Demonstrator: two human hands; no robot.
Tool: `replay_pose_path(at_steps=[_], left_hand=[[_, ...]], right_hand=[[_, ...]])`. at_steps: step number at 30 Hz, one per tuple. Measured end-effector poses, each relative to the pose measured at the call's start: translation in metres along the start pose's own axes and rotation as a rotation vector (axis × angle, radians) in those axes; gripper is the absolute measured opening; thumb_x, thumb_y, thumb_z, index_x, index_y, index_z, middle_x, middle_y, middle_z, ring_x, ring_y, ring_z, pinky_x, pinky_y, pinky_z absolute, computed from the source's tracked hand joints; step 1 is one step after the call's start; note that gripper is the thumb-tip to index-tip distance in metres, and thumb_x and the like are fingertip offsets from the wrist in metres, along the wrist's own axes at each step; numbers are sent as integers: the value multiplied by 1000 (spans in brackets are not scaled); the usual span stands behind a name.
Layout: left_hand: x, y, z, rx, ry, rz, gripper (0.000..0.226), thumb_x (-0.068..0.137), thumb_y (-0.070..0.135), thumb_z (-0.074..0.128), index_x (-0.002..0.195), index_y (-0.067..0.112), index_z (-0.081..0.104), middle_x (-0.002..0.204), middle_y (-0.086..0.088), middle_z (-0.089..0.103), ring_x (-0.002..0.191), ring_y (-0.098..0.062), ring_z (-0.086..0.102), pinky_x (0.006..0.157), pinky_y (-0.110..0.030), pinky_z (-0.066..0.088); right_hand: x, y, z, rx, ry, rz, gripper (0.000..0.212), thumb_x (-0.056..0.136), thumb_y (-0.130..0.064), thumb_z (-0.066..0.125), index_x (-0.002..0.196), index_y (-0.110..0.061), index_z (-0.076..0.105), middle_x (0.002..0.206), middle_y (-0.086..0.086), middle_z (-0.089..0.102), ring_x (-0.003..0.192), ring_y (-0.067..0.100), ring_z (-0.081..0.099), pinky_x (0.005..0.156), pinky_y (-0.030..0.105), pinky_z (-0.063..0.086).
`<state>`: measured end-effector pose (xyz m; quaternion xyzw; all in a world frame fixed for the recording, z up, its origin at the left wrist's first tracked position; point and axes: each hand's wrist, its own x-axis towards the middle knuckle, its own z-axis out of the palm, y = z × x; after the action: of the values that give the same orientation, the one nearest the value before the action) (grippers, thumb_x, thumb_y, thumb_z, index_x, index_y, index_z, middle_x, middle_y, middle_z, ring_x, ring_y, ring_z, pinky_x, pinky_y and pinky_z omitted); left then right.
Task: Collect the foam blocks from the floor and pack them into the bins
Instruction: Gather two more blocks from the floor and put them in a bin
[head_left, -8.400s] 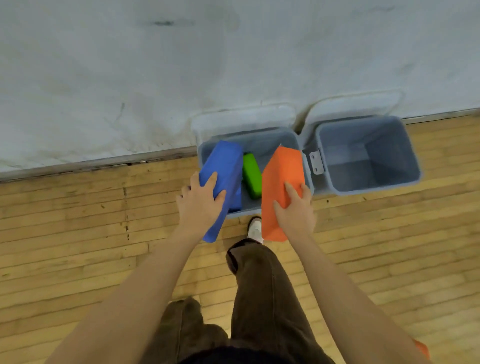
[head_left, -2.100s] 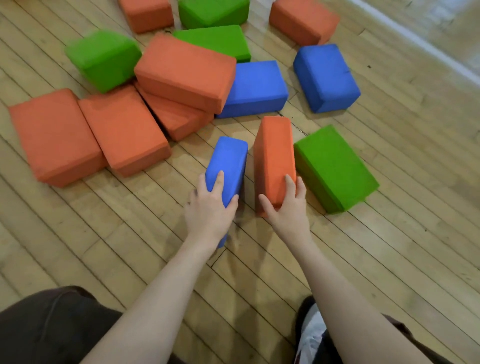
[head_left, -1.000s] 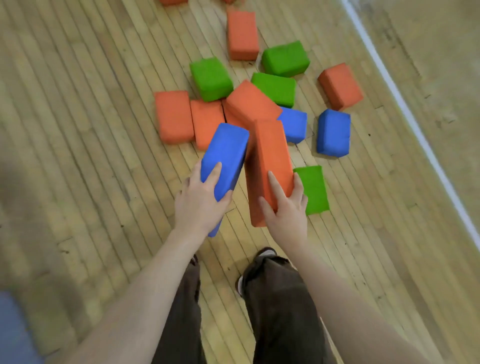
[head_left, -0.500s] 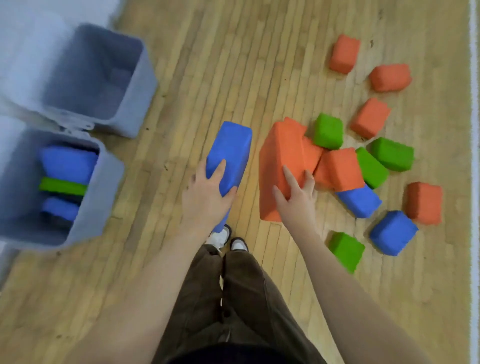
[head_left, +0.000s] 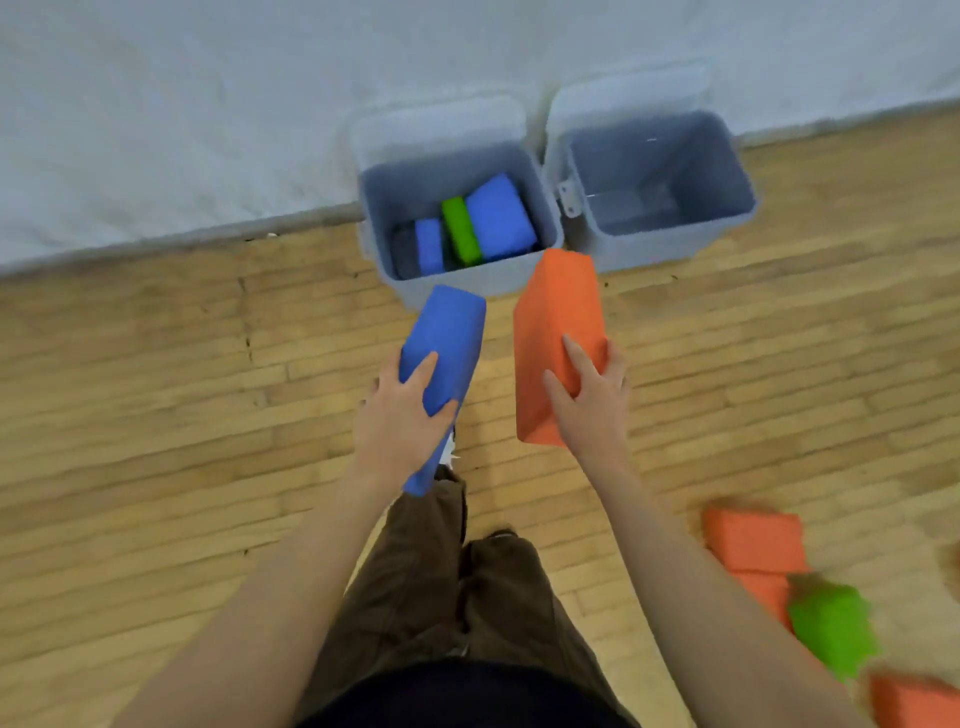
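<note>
My left hand (head_left: 402, 423) grips a blue foam block (head_left: 447, 338), held in the air in front of the left grey bin (head_left: 457, 288). My right hand (head_left: 589, 397) grips an orange foam block (head_left: 558, 312), its far end close to the gap between the two bins. The left bin holds two blue blocks (head_left: 498, 218) and a green block (head_left: 460, 228) standing on edge. To its right stands a second grey bin (head_left: 660, 236) with nothing visible inside.
Both bins stand against a pale wall (head_left: 208, 114), lids tipped back. On the wooden floor at the lower right lie orange blocks (head_left: 753, 540) and a green block (head_left: 831, 629), blurred. My legs and a shoe (head_left: 447, 452) are below the hands.
The view has swung from the block pile round to the bins. Both hands carried the blue and orange blocks up close to the left bin.
</note>
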<state>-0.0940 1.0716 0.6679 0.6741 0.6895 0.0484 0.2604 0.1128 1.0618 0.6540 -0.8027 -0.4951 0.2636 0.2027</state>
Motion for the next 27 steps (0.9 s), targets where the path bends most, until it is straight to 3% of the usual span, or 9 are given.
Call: replay_pose_path(at_steps=[7,19,27], left_hand=[[52,-37,-32,-84,98,-199,60,88,45,55,142,29,35,153,-9,20,125,-31,41,91,-43,46],[223,-21,-83,-91,88,-127,62,87,46,56,142,29,35,153,-9,19,126,-32,41,89,-43,48],[374,-8,-65,-62,35,-199,62,88,47,54,144,29,32,154,-11,17,131,-35,34,94,-46,45]], right_hand=[[71,-69,40,-68,-158,-172,52,91,-43,53,140,-40,38,153,9,18,133,34,27,107,48,33],[200,-105,44,-80,-129,-42,52,91,-40,54,140,-36,40,153,5,18,134,32,24,102,45,35],[346,-117,73,-105,-229,-34,52,91,-42,54,141,-38,38,153,3,15,135,31,25,103,48,37]])
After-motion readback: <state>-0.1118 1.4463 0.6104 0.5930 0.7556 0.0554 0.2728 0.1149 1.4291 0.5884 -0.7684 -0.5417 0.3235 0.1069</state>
